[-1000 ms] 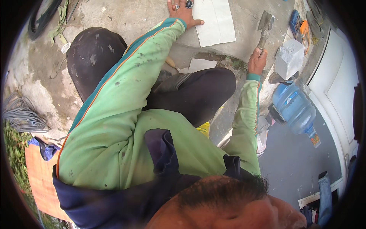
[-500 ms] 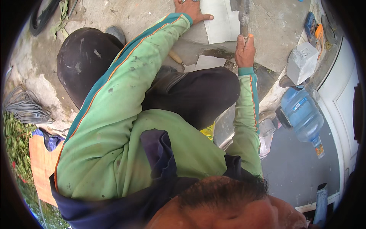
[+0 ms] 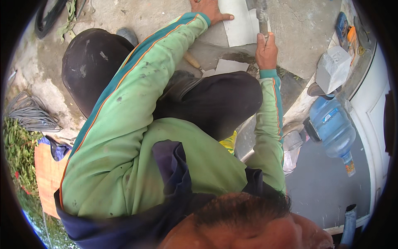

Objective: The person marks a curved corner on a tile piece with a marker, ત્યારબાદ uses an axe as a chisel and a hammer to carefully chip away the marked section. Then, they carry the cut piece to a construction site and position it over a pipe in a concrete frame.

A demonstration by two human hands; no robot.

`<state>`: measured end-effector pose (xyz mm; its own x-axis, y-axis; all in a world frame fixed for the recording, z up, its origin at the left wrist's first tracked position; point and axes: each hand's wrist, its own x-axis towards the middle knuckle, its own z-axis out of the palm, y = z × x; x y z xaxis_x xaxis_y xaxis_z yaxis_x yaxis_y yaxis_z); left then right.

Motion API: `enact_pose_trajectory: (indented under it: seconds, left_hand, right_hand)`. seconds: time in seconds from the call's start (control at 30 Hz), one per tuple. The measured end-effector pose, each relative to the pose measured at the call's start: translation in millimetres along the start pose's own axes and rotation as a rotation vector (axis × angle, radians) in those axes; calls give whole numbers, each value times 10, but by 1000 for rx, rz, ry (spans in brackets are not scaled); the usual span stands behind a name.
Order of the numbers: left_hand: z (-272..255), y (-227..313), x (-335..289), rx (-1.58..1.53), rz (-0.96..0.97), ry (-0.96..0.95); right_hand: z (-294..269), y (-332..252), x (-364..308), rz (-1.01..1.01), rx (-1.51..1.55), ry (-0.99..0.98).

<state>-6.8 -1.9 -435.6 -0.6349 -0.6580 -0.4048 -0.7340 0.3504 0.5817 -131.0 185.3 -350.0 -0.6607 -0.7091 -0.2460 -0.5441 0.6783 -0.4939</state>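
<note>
The white tile (image 3: pixel 240 23) is seen at twelve o'clock, laid flat on the concrete floor (image 3: pixel 149 16), with its long axis running from the six toward the twelve o'clock edge. The left hand (image 3: pixel 209 10) is pressed flat on the floor at the tile's nine o'clock side; its fingers (image 3: pixel 226 17) are spread and released, with the thumb touching the tile's edge. The right hand (image 3: pixel 266 52) is clenched around the handle of a trowel-like tool (image 3: pixel 261 16), which is held upright over the tile's three o'clock edge; the blade is cut off by the frame, so its contact with the tile cannot be told. The tile lies toward twelve o'clock from the right hand, and the left hand is the nearer one.

A smaller tile offcut (image 3: pixel 230 66) is seen just at seven o'clock from the right hand, beside a wooden handle (image 3: pixel 192 61) lying on the floor. The bent knee in dark trousers (image 3: pixel 215 99) stands between the body and the tile. Well apart at three o'clock, a grey block (image 3: pixel 333 68) and a blue water jug (image 3: pixel 333 126) are seen; a coil of grey cable (image 3: pixel 29 114) lies at nine o'clock.
</note>
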Motion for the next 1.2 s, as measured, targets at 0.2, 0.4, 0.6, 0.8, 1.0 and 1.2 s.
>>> enact_pose_trajectory:
  seconds: [0.2,0.4,0.6,0.8,1.0,1.2]
  left_hand:
    - [46,-52,16,-17,23,33]
    - [58,-6,10,-4,1,16]
    - [91,-44,49,-6,5,44]
    - [68,-44,4,-4,2,42]
    - [96,-30,18,-25,10,30]
    - [62,-67,24,-8,-9,11]
  right_hand:
    - [-19,117,-202,8,201,97]
    - [-192,274,-513,-149,336,217]
    - [-122,385,-536,77,166,91]
    - [-271,54,-650,-175,649,284]
    - [-78,610,-778,122,239,19]
    - [-241,349,-709,176,566,160]
